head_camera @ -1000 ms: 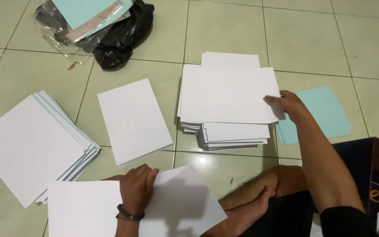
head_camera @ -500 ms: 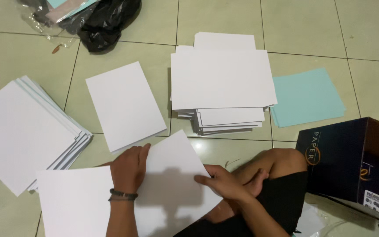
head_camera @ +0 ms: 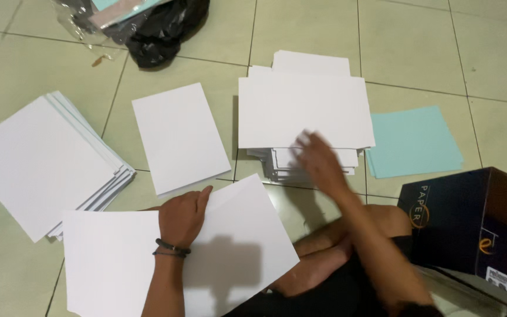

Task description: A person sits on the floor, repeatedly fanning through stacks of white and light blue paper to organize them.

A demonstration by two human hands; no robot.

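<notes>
Person seated on tiled floor [head_camera: 441,53], legs crossed at bottom edge of view.

L hand [head_camera: 182,217]: flat, palm down, fingers together, pressing on the white sheets [head_camera: 230,252] lying in front of the knees. No pinch; it is a hold-down only. Dark band on the wrist.

R hand [head_camera: 318,161]: blurred by motion, fingers spread, holding nothing. It sits over the near edge of the tall white stack [head_camera: 303,111] at floor centre. Cannot tell whether fingertips touch the top sheet.

Change noted: 1 s ago R hand lay at the stack's right edge; 0.5 s ago it was down by the near sheets, next to the L hand; now it is back out at the stack. L hand has kept its place on the near sheets throughout. Judged: one sheet-fetching cycle has closed and another has begun; near pile is the receiving point, tall stack the source.

Other items:
- Single white sheet [head_camera: 180,144], lying left of the tall stack, apart from it.
- Fanned white pile [head_camera: 42,161] toward left edge of floor.
- Pale blue sheets [head_camera: 415,141], just right of the stack, touching or nearly so.
- Dark paper carton [head_camera: 470,226] at lower right, beside the knee.
- Black plastic bag [head_camera: 159,32] w/ coloured sheets at top edge.
</notes>
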